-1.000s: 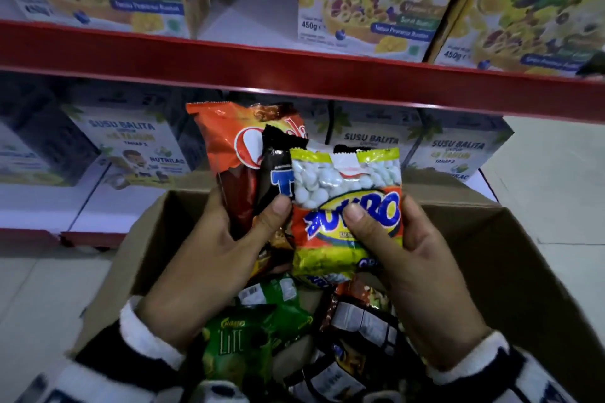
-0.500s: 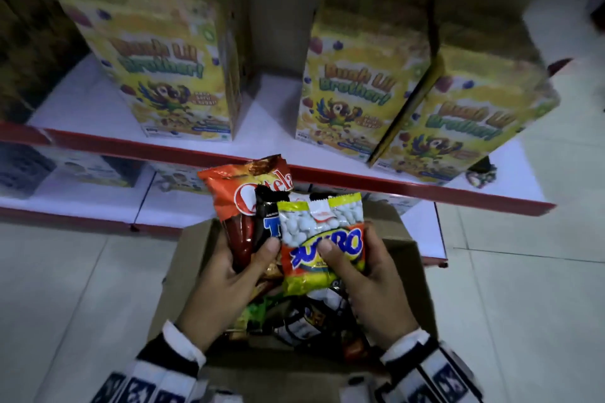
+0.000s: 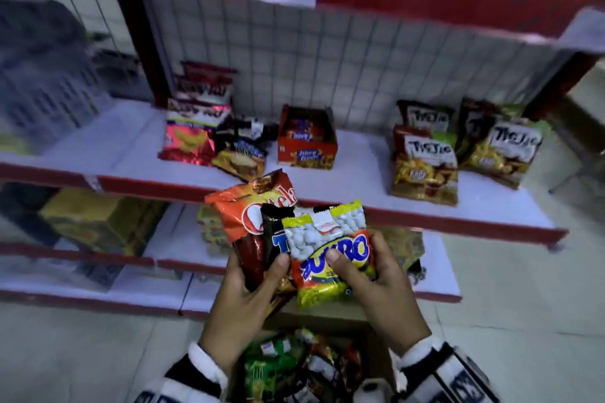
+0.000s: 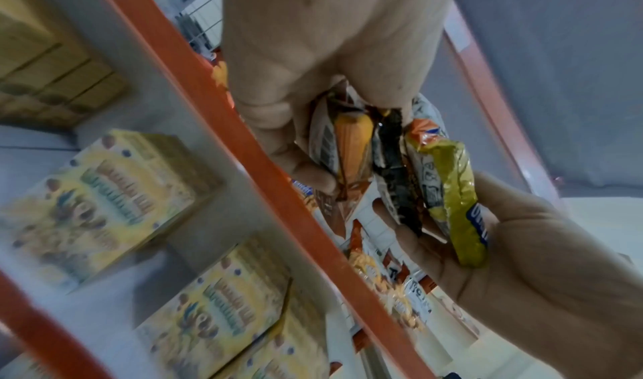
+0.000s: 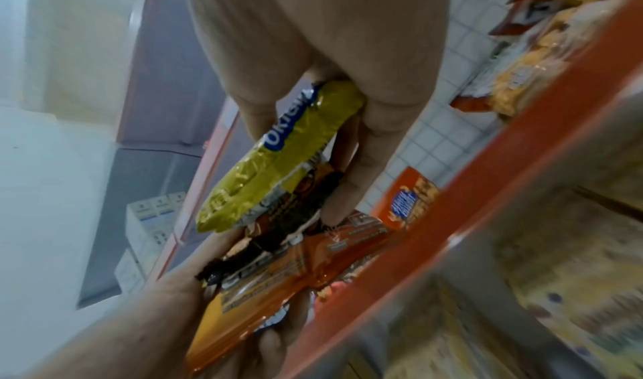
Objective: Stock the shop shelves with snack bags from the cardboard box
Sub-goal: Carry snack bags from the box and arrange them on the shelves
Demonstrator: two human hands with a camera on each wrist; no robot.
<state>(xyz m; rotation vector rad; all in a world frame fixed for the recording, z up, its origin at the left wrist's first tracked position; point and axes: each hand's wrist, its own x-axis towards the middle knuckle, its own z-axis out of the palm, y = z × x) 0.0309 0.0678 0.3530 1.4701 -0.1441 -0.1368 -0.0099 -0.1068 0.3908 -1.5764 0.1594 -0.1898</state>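
Observation:
My left hand (image 3: pixel 258 275) grips an orange Qtela bag (image 3: pixel 248 216) and a black snack bag (image 3: pixel 273 239) together, thumb on the front. My right hand (image 3: pixel 357 271) pinches a yellow and orange Sukro peanut bag (image 3: pixel 327 255) that overlaps them. All three are held upright in front of the shelves, above the cardboard box (image 3: pixel 327 314), which holds several more bags (image 3: pixel 281 366). In the left wrist view the orange bag (image 4: pixel 351 143) and the yellow bag (image 4: pixel 452 187) show edge-on between both hands. The yellow bag (image 5: pixel 278 159) lies under my right fingers in the right wrist view.
The middle shelf (image 3: pixel 360 180) has a red front edge and carries Tic Tac bags (image 3: pixel 425 160) at the right, a red display box (image 3: pixel 307 141) in the centre and red bags (image 3: pixel 193 134) at the left. Yellow cereal boxes (image 3: pixel 98 222) stand on the shelf below.
Both hands have lifted the three bags up out of the box. The view has swung from the cereal shelves up to the snack shelf. Neither hand has changed its hold.

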